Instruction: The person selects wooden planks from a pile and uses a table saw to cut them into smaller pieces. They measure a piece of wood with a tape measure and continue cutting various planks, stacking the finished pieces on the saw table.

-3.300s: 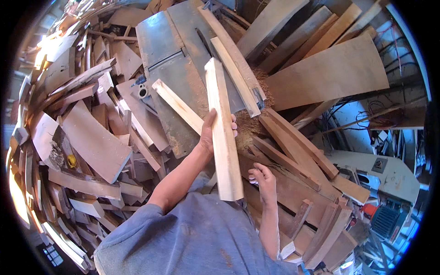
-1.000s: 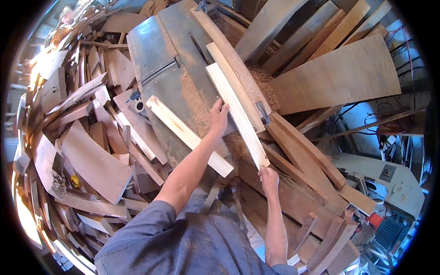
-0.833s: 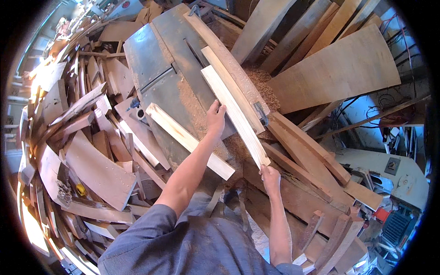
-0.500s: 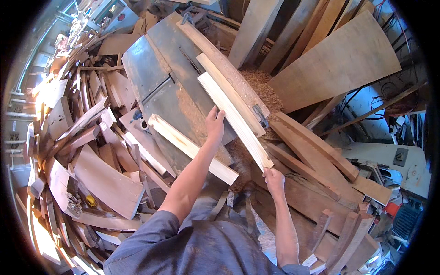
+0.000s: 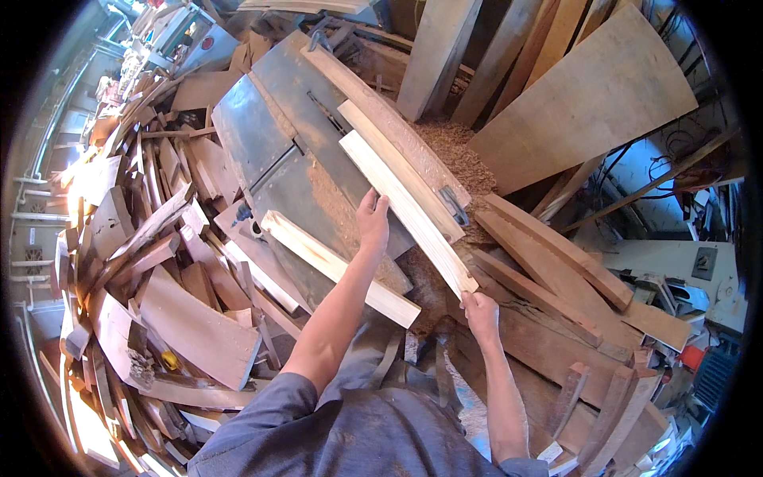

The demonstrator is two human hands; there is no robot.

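A pale wood strip (image 5: 413,213) lies slanted on the grey metal saw table (image 5: 290,179). My right hand (image 5: 481,312) grips its near end, which sticks out past the table's edge. Against the strip's left side, about midway along, my left hand (image 5: 374,221) is closed, thumb and fingers at the edge. The strip runs beside a light-brown guide board (image 5: 397,163), which lies along a thicker fence board (image 5: 389,107). A clamp (image 5: 453,205) sits at the fence's near end. Beyond the strip's far end shows a narrow slot (image 5: 326,111) in the table.
Another pale wood piece (image 5: 342,269) lies on the table left of my left forearm. Offcuts (image 5: 195,318) pile up on the left. Sawdust and shavings (image 5: 449,155) heap beyond the fence. Planks (image 5: 548,262) lie at the right, and a broad board (image 5: 584,103) leans at the back right.
The whole view has shifted slightly. Both hands keep their hold on the pale strip, which stays in nearly the same place on the table.
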